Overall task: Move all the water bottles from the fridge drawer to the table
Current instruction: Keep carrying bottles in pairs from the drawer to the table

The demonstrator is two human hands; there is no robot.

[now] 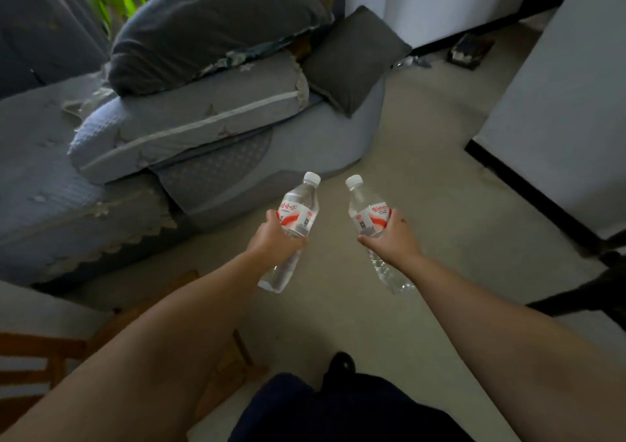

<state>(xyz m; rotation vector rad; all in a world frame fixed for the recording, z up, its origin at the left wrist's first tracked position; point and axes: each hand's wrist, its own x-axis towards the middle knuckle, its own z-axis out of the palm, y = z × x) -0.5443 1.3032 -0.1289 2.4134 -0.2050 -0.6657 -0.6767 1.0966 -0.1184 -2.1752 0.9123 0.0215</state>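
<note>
I carry two clear water bottles with white caps and red-and-white labels, both held out in front of me above the floor. My left hand [276, 238] grips the left bottle [299, 211] round its middle, cap tilted up and to the right. My right hand [394, 233] grips the right bottle [367, 214] round its label, cap tilted up and to the left. The two bottles are apart, roughly a hand's width between them. Neither a fridge drawer nor a table top shows in this view.
A grey sofa [61, 204] piled with cushions [210, 24] fills the left and upper middle. White walls [559, 102] with a dark skirting stand at right. A wooden chair [50, 357] is at lower left, dark furniture legs [603, 282] at right. Bare floor [423, 170] lies ahead.
</note>
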